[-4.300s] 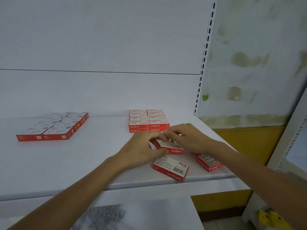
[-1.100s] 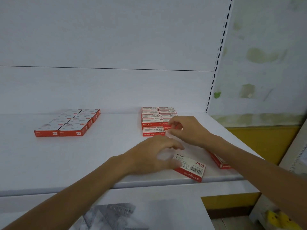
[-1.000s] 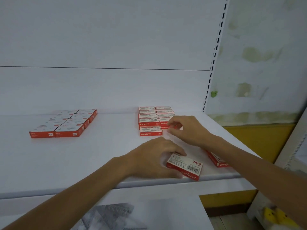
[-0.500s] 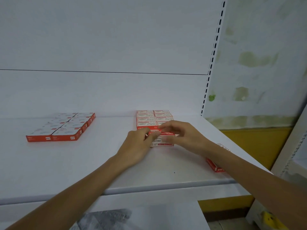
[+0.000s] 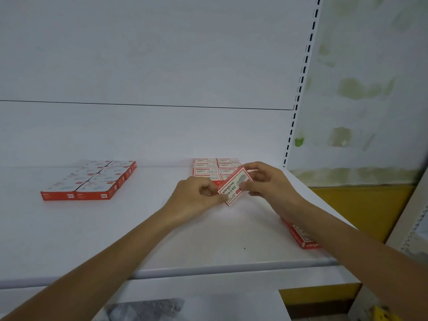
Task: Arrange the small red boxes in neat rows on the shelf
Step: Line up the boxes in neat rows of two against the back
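Note:
A small red box (image 5: 234,186) with a white label is tilted up above the white shelf (image 5: 143,230). My left hand (image 5: 196,198) pinches its lower left end and my right hand (image 5: 268,181) pinches its upper right end. Just behind it lies a block of red boxes (image 5: 209,167) in two neat columns, partly hidden by my hands. A second block of red boxes (image 5: 92,181) lies at the shelf's left. One loose red box (image 5: 301,237) rests near the front right edge, partly under my right forearm.
The shelf's white back panel (image 5: 150,77) rises behind the boxes, and a slotted upright (image 5: 298,89) ends it on the right. A stained wall with a yellow base (image 5: 361,205) lies beyond. A lower shelf (image 5: 208,304) shows below the front lip.
The box that lay at the front edge has been picked up by my left hand and carried back toward the right block. Both hands now hold it tilted above the shelf.

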